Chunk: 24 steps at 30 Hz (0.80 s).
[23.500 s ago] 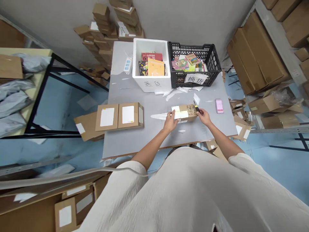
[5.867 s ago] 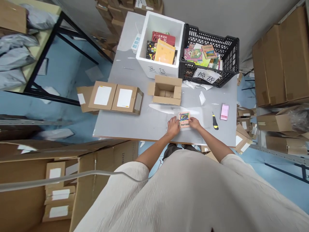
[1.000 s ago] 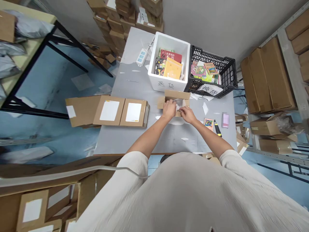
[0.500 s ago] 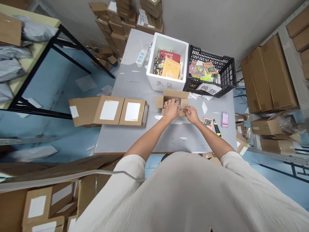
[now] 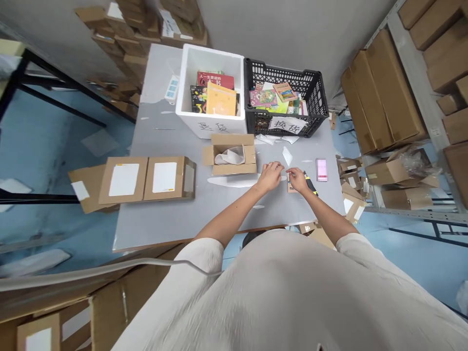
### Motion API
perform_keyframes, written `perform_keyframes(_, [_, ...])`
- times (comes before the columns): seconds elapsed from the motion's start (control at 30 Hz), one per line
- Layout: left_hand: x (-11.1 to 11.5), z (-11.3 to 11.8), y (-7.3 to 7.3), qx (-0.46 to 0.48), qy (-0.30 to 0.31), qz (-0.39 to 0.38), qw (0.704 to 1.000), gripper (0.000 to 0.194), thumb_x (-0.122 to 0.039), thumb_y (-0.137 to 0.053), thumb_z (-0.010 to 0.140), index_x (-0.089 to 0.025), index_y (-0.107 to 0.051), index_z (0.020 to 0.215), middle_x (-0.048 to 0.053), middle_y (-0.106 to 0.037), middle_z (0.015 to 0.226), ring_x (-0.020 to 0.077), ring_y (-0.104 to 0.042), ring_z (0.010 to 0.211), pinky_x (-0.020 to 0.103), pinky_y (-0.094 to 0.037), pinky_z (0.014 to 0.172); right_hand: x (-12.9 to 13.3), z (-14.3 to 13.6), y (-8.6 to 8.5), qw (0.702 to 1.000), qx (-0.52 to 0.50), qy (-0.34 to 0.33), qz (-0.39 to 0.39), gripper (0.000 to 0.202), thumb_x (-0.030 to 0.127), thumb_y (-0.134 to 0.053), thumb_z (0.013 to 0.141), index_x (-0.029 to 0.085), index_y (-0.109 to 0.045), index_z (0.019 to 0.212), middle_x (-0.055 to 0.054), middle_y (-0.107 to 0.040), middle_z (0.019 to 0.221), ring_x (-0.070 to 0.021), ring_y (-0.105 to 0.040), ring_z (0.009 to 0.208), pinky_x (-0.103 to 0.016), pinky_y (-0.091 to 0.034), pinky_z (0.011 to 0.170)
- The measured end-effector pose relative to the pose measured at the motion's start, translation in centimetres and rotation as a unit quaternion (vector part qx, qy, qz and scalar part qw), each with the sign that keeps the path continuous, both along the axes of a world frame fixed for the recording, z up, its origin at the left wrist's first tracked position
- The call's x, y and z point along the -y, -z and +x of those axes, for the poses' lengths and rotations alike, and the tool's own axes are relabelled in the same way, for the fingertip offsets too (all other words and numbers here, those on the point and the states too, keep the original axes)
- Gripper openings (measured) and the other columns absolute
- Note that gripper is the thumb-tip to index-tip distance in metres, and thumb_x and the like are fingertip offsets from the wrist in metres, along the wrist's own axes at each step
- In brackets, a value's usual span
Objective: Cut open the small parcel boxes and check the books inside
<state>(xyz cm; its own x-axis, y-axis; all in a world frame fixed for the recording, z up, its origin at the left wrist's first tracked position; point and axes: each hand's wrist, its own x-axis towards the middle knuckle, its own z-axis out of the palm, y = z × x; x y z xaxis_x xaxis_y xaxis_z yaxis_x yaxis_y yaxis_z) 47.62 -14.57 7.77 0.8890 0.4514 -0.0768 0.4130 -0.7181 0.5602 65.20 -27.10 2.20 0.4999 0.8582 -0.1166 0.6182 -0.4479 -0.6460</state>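
My left hand [image 5: 270, 176] is over the grey table, right of an open small carton [image 5: 234, 169]. Its fingers are bent but apart, with nothing visible in them. Crumpled white paper [image 5: 231, 156] lies inside the carton, whose flaps stand out. My right hand [image 5: 298, 180] hovers over or touches a small colourful booklet [image 5: 291, 187], covering most of it. The fingers there are loosely curled and apart, and their tips come close to my left fingertips. A black and yellow utility knife [image 5: 310, 184] lies just right of that hand.
A white foam box [image 5: 215, 126] and a black crate [image 5: 287, 73], both holding books, stand at the back. Two closed cartons [image 5: 123, 180] [image 5: 164, 178] sit at left. A phone [image 5: 321, 169] lies at right. Paper scraps [image 5: 287, 156] and a power strip [image 5: 171, 89] are on the table.
My left hand has come out of the small carton and moved right. My right hand has let go of the carton's flap and moved to the booklet. The view has shifted right.
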Motion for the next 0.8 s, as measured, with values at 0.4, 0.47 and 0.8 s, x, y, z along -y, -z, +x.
perform_keyframes(0.4, [8.6,4.3,10.4,-0.098,-0.015,-0.217,0.971,0.055,-0.011,-0.06,0.095,-0.018,-0.071,0.148,0.014,-0.072,0.156,0.0306,-0.069,0.144,0.043,-0.054,0.124,10.2,2.7,6.2,0.986,-0.07,0.067,-0.138,0.042,0.013,-0.059,0.09,0.018,-0.084,0.123,-0.015,-0.081,0.138,-0.0315,-0.075,0.133,-0.05,-0.057,0.124])
perform_keyframes(0.47, [9.3,4.7,11.3,-0.098,-0.021,-0.224,0.969,0.057,-0.011,-0.06,0.093,-0.018,-0.071,0.149,0.015,-0.073,0.156,0.0315,-0.07,0.144,0.045,-0.054,0.125,10.4,2.6,6.7,0.985,-0.074,0.067,-0.141,0.043,0.014,-0.06,0.09,0.018,-0.083,0.126,-0.015,-0.08,0.142,-0.031,-0.074,0.136,-0.049,-0.055,0.126])
perform_keyframes(0.8, [10.1,4.5,12.3,-0.114,-0.058,-0.243,0.962,0.059,-0.013,-0.065,0.087,-0.02,-0.071,0.146,0.014,-0.07,0.158,0.0332,-0.073,0.139,0.044,-0.057,0.122,9.5,2.3,7.2,0.982,-0.126,0.091,-0.11,0.038,0.019,-0.063,0.085,0.022,-0.08,0.119,-0.012,-0.08,0.132,-0.0303,-0.076,0.126,-0.05,-0.059,0.12])
